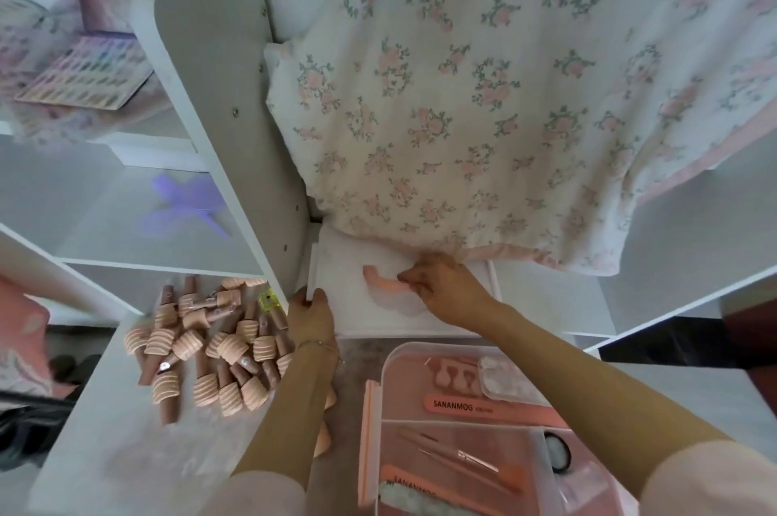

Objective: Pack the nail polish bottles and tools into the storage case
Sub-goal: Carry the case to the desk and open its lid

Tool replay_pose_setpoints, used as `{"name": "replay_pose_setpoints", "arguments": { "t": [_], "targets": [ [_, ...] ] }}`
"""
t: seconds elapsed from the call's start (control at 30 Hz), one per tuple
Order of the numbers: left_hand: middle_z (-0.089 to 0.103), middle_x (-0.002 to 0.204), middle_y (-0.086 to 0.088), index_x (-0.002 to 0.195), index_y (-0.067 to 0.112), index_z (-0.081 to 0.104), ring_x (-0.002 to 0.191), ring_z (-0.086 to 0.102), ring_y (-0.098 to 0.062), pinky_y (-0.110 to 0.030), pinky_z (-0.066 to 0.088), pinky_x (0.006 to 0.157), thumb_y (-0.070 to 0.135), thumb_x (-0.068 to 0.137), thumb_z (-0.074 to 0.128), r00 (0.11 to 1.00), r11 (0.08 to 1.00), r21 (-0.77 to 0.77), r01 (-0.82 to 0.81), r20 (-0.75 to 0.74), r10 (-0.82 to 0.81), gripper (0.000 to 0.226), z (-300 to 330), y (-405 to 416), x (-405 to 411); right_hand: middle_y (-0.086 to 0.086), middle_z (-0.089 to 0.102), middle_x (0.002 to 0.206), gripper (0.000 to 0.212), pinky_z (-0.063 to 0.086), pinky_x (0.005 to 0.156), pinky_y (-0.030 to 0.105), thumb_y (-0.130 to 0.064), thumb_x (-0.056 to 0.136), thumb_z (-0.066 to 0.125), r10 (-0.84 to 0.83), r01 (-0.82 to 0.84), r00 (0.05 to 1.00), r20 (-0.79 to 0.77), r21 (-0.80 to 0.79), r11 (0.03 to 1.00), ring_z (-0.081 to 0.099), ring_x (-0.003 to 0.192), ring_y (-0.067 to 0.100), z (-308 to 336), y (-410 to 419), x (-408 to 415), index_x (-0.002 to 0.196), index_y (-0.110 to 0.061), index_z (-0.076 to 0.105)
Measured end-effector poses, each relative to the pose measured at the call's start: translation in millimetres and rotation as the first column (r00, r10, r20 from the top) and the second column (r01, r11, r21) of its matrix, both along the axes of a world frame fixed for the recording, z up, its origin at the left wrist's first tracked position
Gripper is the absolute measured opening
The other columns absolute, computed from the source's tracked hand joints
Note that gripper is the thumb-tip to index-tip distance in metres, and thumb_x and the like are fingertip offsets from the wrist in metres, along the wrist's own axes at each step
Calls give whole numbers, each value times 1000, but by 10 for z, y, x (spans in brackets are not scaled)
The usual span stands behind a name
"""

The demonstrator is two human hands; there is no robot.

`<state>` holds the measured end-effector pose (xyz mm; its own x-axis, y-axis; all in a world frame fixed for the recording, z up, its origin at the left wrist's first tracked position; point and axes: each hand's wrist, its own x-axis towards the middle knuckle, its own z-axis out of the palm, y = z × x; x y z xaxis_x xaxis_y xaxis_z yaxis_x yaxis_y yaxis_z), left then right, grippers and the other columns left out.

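1. Tools largely packed, by the look of it: tray (420,364) at lower right already holds toe separators (452,374), two files (462,406), tweezers (458,454), a clear bag (511,383) and a small round pot (557,457).
2. Bottles not yet packed: pile of bottles (210,343) lying loose on the white surface (105,431) at lower left, well apart from the tray, tumbled at all angles.
3. Case (349,263) standing behind the tray, white, with a pink handle (380,282) on its face; partly under the floral cloth (462,116).
4. Left hand (311,316) curled round the case's left edge, thumb and fingers gripping it.
5. Right hand (441,288) pinching the handle's right end between fingertips.
6. Probably opening or pulling the case forward, ahead of loading; hard to tell whether lid or drawer.
7. Left of the case: grey panel (218,95) of the shelf unit touching or just beside it, no slack that side.
8. Above the case: cloth hem draped onto its top, likely to snag or drag if lifted.
9. In front: tray rim close to the case's front edge, little room to draw it out.
10. Open room mostly over the white surface near the bottles, and to the right of the case.
11. Bottles near the left forearm, easily knocked by a sideways sweep.
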<state>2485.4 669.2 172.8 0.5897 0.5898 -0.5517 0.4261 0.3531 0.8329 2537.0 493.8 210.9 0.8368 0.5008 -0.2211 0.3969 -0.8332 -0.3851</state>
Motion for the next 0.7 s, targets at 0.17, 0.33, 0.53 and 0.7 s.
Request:
{"name": "replay_pose_setpoints", "arguments": {
  "t": [0.17, 0.33, 0.53, 0.7],
  "targets": [
    [46, 133, -29, 124, -12, 46, 123, 44, -40, -47, 36, 105, 6, 83, 53, 999, 998, 58, 20, -37, -18, 45, 28, 63, -22, 12, 44, 137, 35, 21, 101, 26, -22, 98, 34, 103, -102, 982, -160, 14, 995, 34, 130, 23, -46, -55, -96, 122, -8, 56],
    [42, 141, -20, 131, -5, 41, 130, 39, -31, -36, 28, 109, 14, 90, 53, 960, 948, 159, 275, 18, -281, 47, 49, 1, -200, 2, 33, 149, 38, 19, 110, 26, -30, 98, 36, 60, -44, 974, -217, 80, 996, 26, 138, 15, -15, -228, -265, 132, -18, 48],
    [2, 158, -6, 148, 15, 16, 145, 1, -20, -37, 7, 116, 29, 94, 49, 831, 757, 349, 553, -173, -528, 64, 125, -114, -195, 6, 55, 128, 29, 24, 101, 14, -14, 90, 53, -38, 20, 997, 64, 251, 968, 45, 124, 20, 38, -535, -743, 117, -12, 62],
    [30, 148, -14, 134, 10, 45, 140, 21, -25, -38, 16, 116, 19, 92, 52, 846, 645, 581, 495, -153, -511, 43, 343, -208, -343, 6, 65, 100, 23, 41, 84, 22, -13, 80, 59, -85, 0, 968, 236, 338, 941, 51, 97, 12, 52, -796, -1138, 100, -9, 69]
  ]
}}
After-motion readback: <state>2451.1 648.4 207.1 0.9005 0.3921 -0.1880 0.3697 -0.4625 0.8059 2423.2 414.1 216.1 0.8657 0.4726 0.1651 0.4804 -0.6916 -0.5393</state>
